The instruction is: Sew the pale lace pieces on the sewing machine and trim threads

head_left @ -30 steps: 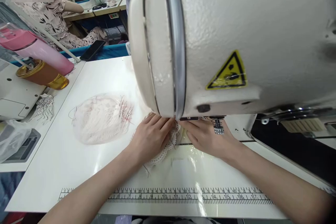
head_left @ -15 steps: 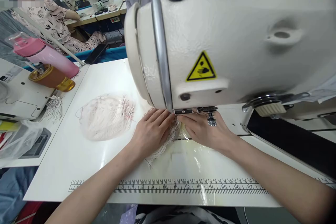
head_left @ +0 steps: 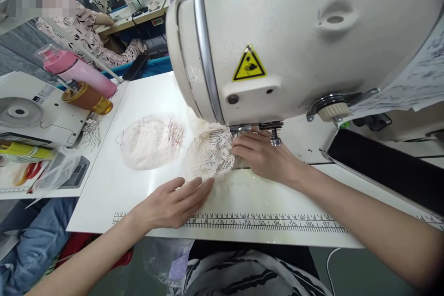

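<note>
Under the head of the sewing machine (head_left: 277, 41) lies a cream lace piece (head_left: 211, 150) with a scalloped edge and loose threads. My right hand (head_left: 258, 150) is closed at the right edge of the lace, close by the needle area; the machine's head partly covers its fingers. My left hand (head_left: 180, 201) is off the lace's near edge, fingers stretched out and slightly spread, holding nothing. To the left, a stack of pale oval fabric pieces (head_left: 149, 143) with red thread ends rests flat on the white table (head_left: 104, 189).
A dark phone-like slab (head_left: 385, 171) lies at the right. At the left stand a pink bottle (head_left: 83, 71) and an amber cup (head_left: 88, 97), beside another machine (head_left: 41, 106) and a plastic bag (head_left: 58, 171). A printed ruler (head_left: 243, 223) runs along the front edge. Another person (head_left: 93, 32) sits beyond.
My left hand has come off the lace and moved down and left, its fingers opening out. More of the lace shows. My right hand stays by the needle area. The view has shifted a little.
</note>
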